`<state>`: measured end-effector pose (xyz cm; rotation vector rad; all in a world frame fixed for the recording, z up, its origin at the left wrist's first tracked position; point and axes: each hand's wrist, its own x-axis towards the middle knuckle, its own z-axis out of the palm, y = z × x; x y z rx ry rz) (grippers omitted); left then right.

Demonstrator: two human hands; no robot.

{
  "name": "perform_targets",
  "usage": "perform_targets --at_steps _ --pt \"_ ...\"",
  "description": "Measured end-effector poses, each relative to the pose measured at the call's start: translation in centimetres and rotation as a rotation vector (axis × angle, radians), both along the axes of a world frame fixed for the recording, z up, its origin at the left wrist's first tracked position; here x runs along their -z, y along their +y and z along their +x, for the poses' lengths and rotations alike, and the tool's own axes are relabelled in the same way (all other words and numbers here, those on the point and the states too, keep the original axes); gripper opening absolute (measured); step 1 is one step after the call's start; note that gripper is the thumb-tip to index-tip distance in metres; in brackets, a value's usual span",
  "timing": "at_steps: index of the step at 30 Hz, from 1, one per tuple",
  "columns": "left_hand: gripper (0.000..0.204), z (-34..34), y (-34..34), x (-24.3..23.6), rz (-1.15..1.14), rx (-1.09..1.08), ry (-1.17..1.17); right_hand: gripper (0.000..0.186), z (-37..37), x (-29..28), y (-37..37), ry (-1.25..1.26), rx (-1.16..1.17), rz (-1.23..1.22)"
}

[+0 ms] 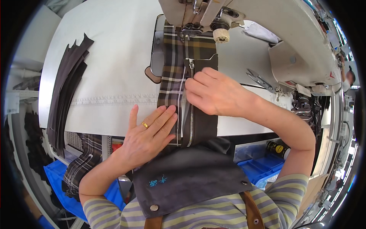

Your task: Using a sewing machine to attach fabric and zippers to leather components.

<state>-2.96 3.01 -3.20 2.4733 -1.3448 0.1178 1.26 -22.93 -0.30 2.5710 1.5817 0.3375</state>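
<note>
A plaid fabric strip [172, 78] runs from under the sewing machine's needle area [186, 36] toward me. Along its right side lies a dark fabric panel [206, 126] with a metal zipper [191, 128], its slider near the far end. My left hand [149, 131], a gold ring on one finger, rests flat with outstretched fingers on the plaid strip's near left part. Over the zipper, my right hand [207, 91] is closed, its curled fingers gripping at the zipper's left edge. The fingertips hide exactly how much they hold.
Dark fabric strips [68, 87] lie stacked at the table's left. Thread snips [260, 79] lie right of the machine bed. More plaid fabric [85, 162] hangs over a blue bin [57, 179] at lower left. A blue tray [263, 168] sits below the table edge at right.
</note>
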Motion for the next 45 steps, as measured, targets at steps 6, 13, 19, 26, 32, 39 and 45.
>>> perform_targets --at_steps 6,13,19,26,32,39,45 --pt "0.031 9.5 -2.8 0.4 -0.267 0.193 -0.04 0.018 -1.6 3.5 -1.3 -0.006 0.184 0.474" --pt "0.039 12.5 -5.3 2.1 -0.103 0.073 -0.291 0.022 -1.0 4.4 -0.6 0.098 0.182 0.608" --pt "0.032 15.5 -5.8 3.3 -0.11 -0.139 -0.307 0.019 0.6 3.0 0.7 0.004 0.386 0.549" --pt "0.03 18.4 -6.9 2.8 -0.03 -0.125 -0.108 0.021 2.8 4.3 -1.1 0.021 0.422 0.622" --pt "0.03 16.3 -5.4 2.3 -0.24 0.054 -0.134 0.023 2.8 4.5 -1.2 0.02 0.448 0.608" --pt "0.033 14.1 -5.1 2.0 -0.131 -0.017 -0.208 0.027 3.3 5.3 -0.5 -0.013 0.375 0.706" --pt "0.032 14.6 -4.9 2.0 -0.131 -0.024 -0.221 0.026 3.5 5.4 -0.2 -0.037 0.379 0.674"
